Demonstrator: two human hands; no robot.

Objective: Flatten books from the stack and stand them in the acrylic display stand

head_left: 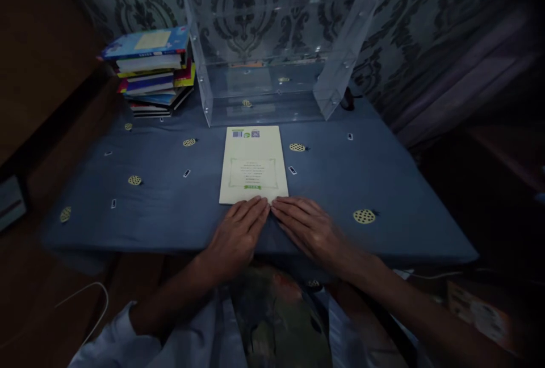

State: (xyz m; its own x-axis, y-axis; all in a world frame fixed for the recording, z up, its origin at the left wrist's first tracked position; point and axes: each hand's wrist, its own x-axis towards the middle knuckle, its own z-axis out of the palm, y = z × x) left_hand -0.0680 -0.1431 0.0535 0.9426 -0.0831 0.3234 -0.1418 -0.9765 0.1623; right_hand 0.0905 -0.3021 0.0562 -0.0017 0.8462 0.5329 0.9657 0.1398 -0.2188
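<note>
A pale cream book (254,149) lies flat on the blue cloth, its printed back cover facing up and its barcode end away from me. My left hand (238,229) rests at the book's near edge, fingers stretched out and together, fingertips touching the edge. Beside it, my right hand (309,223) lies at the same edge near the right corner, fingers also extended. The fingertips of both hands almost meet. Neither hand is wrapped around anything; the thumbs are mostly hidden.
A clear acrylic shelf (336,81) stands behind the book against the patterned wall covering. To its left is a stack of books (149,72). The table wears a blue pineapple-print cloth (162,214). A small dark object (348,99) sits right of the shelf. A white cable (106,294) hangs lower left.
</note>
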